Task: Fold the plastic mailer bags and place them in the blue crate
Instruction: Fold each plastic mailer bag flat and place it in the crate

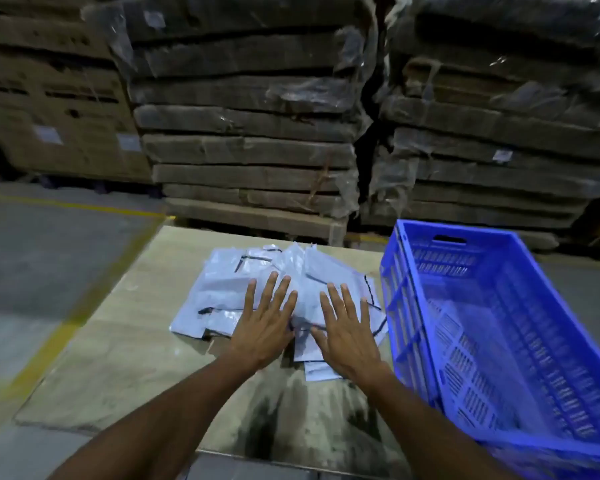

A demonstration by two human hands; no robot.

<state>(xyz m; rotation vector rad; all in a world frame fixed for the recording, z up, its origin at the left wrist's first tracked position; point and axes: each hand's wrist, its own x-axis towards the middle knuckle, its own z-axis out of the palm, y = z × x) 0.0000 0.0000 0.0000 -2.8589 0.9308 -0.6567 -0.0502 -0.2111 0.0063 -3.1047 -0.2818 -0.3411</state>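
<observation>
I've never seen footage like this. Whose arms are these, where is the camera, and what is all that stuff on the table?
There is no machine here: the arms belong to a person wearing a wide-angle camera on the head, so the one picture looks forward and down, much as they see it. The left hand and right hand are spread flat, fingers open, on a loose pile of pale plastic mailer bags. Neither hand is gripping anything; they press or smooth the pile. The pile lies on a worn tabletop. To the right stands a blue crate with slotted walls, tilted in the view; no bags can be seen inside it. Behind the table are tall stacks of flat cardboard wrapped in plastic film, on a warehouse floor with yellow lines.
</observation>
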